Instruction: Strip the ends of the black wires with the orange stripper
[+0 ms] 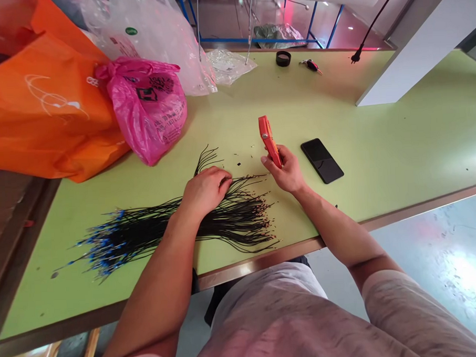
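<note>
A thick bundle of thin black wires (228,221) lies across the green table, with blue connector ends (106,242) to the left and copper-coloured tips to the right. My left hand (207,190) rests over the bundle's far edge, thumb and fingers pinched on black wires. Beyond it, a few loose wires (206,160) fan out separately. My right hand (287,171) is wrapped round a red wire stripper (268,140), its head pointing up and away from me, apart from the wires. Small dark and pale scraps (239,164) are scattered between my hands.
A black phone (322,161) lies right of my right hand. An orange bag (49,102), a pink plastic bag (152,108) and clear bags (153,35) crowd the back left. Farther back are a black ring (283,58), keys (312,65) and a white post (406,50).
</note>
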